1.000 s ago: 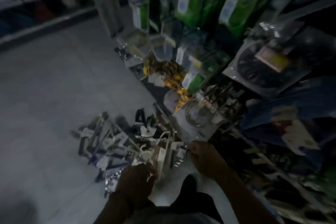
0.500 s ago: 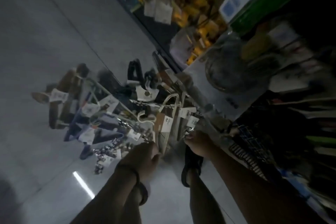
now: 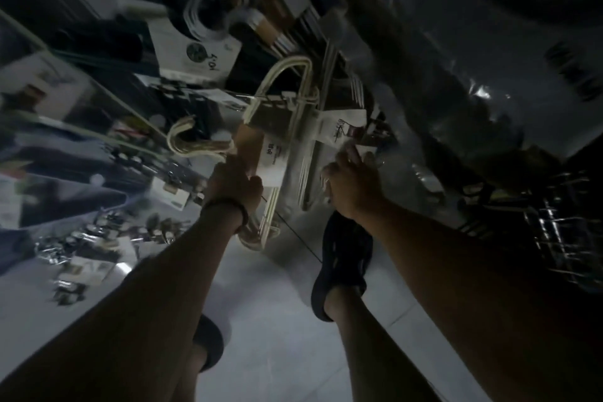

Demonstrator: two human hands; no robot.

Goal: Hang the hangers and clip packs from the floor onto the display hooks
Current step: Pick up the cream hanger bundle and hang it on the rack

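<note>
A heap of hanger bundles and carded clip packs [image 3: 107, 232] lies on the pale tiled floor [image 3: 280, 320]. My left hand [image 3: 235, 179] reaches down and grips a bundle of cream hangers [image 3: 284, 108] beside its white label. My right hand [image 3: 352, 183] is lower right of that bundle. Its fingers curl over the white card of a small pack [image 3: 362, 150] next to dark clips. The view is dim and blurred, so what lies under my right palm is hidden.
My right foot in a dark shoe [image 3: 342, 264] stands just below my right hand, and my left foot [image 3: 208, 346] is lower left. A wire display rack [image 3: 561, 232] fills the right edge. A large plastic-wrapped item [image 3: 456, 75] looms at upper right.
My head has dropped much closer to the floor and the display hooks have left the view. Both hands moved down onto the pile, the left onto the cream hangers, the right onto the carded pack.
</note>
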